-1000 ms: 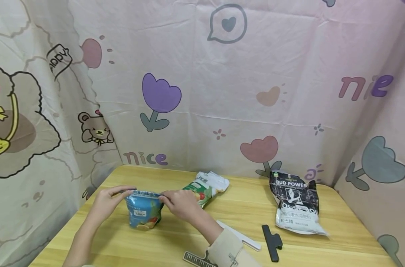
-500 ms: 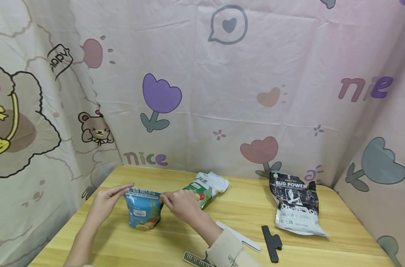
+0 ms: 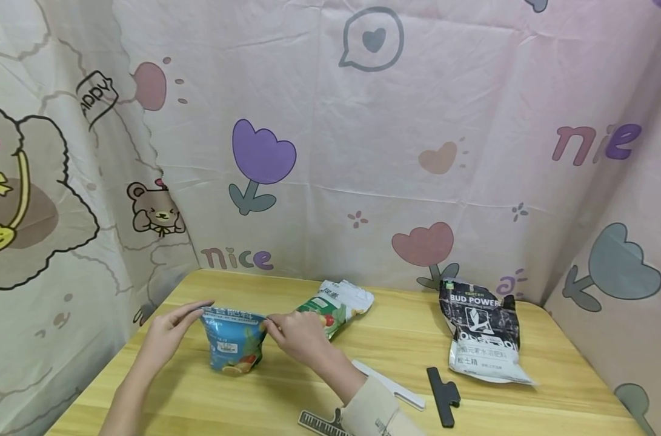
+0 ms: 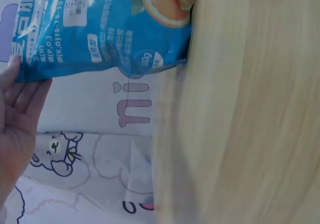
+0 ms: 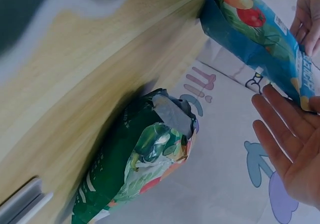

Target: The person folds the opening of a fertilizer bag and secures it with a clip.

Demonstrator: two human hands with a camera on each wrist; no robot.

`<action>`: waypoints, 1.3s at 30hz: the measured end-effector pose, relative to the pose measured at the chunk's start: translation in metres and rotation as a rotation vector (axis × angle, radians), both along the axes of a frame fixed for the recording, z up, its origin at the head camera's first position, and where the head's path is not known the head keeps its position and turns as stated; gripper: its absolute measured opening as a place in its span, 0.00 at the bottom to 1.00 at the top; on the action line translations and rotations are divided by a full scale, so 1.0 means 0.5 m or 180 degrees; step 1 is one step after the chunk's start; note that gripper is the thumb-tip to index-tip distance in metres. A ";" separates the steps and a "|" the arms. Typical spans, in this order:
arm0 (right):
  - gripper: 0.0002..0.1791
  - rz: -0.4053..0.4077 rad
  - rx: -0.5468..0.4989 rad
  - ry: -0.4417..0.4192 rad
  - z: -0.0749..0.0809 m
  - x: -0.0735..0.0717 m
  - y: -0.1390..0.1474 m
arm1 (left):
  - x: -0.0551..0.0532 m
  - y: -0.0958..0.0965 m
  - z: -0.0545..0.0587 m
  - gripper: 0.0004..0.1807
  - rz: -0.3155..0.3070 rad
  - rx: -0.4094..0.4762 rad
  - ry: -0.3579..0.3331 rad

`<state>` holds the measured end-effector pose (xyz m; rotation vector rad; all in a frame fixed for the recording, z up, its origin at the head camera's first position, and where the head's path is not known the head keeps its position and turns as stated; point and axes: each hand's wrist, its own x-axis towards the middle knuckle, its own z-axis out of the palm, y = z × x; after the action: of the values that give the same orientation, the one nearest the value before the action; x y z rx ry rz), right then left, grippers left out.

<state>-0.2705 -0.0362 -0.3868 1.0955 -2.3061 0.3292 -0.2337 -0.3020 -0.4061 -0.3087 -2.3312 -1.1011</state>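
Pouch (image 3: 232, 339) upright, long axis vertical, top corners in the pinch of left hand (image 3: 169, 334) and right hand (image 3: 299, 336)

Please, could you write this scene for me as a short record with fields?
Left hand: pinches one top corner of the blue bag
Right hand: pinches the opposite top corner
Bag stance: upright on the table
Farther back: green-and-white bag
Far right: black-and-white bag
Nearer: black clip, white bar, toothed strip partly hidden by the sleeve
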 end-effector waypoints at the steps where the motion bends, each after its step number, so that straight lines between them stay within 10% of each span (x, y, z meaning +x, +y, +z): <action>1: 0.16 -0.0010 0.0000 0.0041 0.000 0.000 -0.001 | -0.013 -0.010 -0.019 0.15 0.0035 0.0043 0.0036; 9: 0.17 -0.0104 -0.0127 0.0276 0.002 0.003 -0.005 | -0.145 -0.098 -0.192 0.13 0.0684 -0.0068 0.0404; 11: 0.16 -0.0084 -0.0140 0.0303 0.002 0.003 -0.005 | -0.144 -0.095 -0.190 0.13 0.0699 -0.0043 0.0476; 18: 0.15 -0.0025 -0.0045 0.0090 0.003 0.005 0.001 | -0.017 -0.008 -0.030 0.14 0.0013 0.0374 0.0227; 22: 0.15 -0.0021 -0.0002 0.0099 0.003 0.005 0.003 | -0.039 -0.037 -0.074 0.15 -0.0178 0.0416 0.0330; 25: 0.19 -0.0058 -0.0042 0.0150 0.004 0.006 0.003 | -0.092 -0.078 -0.147 0.15 0.0031 0.0362 0.0374; 29: 0.23 -0.0174 -0.0079 0.0093 0.008 0.009 0.002 | -0.087 -0.063 -0.135 0.14 0.0254 0.0357 0.0342; 34: 0.18 -0.0239 0.0102 -0.0391 0.020 0.017 0.015 | -0.036 -0.024 -0.066 0.14 0.0092 0.0369 0.0265; 39: 0.15 -0.0155 0.0244 -0.0854 0.050 0.024 0.062 | -0.080 -0.075 -0.142 0.15 0.0222 0.0185 0.0178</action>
<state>-0.2584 -0.0052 -0.3617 1.0858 -2.5963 0.3921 -0.2738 -0.3393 -0.4771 -0.2320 -2.2394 -1.1102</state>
